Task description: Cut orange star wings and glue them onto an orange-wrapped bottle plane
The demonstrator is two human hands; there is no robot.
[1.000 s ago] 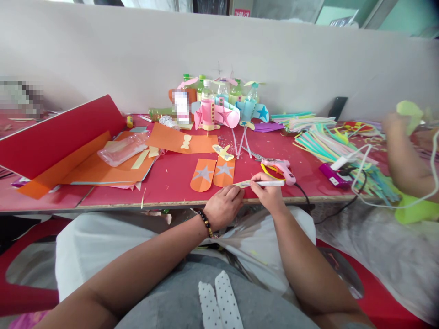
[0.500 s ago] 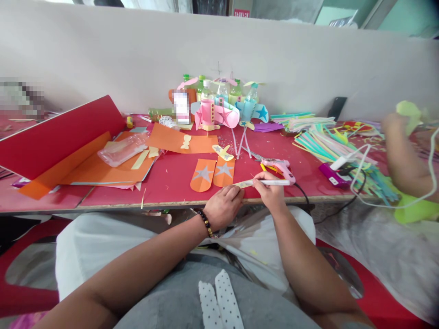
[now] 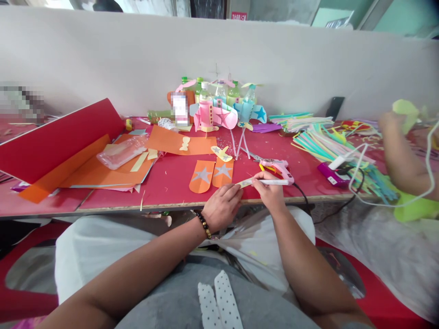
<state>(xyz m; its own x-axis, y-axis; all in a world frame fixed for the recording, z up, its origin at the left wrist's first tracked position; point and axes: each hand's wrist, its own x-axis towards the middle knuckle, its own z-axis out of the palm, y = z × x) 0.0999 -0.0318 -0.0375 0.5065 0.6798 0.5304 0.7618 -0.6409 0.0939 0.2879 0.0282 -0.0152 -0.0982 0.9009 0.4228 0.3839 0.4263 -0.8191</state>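
My right hand (image 3: 270, 191) is closed round a white pen (image 3: 274, 182), held nearly level with its tip pointing left. The pen tip meets a small cream paper piece (image 3: 244, 183) near the table's front edge. On the left end of that piece, my left hand (image 3: 224, 205) presses with curled fingers, partly covering it. Just beyond lie two orange paper wings (image 3: 200, 178) with grey stars, side by side. A cream propeller-shaped cutout (image 3: 221, 152) with small grey stars touches their far end. A pink glue gun (image 3: 279, 168) rests beyond my right hand, beside scissors (image 3: 252, 154).
Decorated bottle planes (image 3: 207, 114) stand by the white partition. Orange sheets (image 3: 99, 171), a clear plastic bottle piece (image 3: 122, 153) and a red board (image 3: 65, 137) lie left. Paper strips (image 3: 325, 141), a purple power socket (image 3: 332, 176) with cables and another person's arm (image 3: 401, 151) are right.
The view has shifted slightly. Both hands keep almost the same place on the paper piece, with the pen tip still against it.
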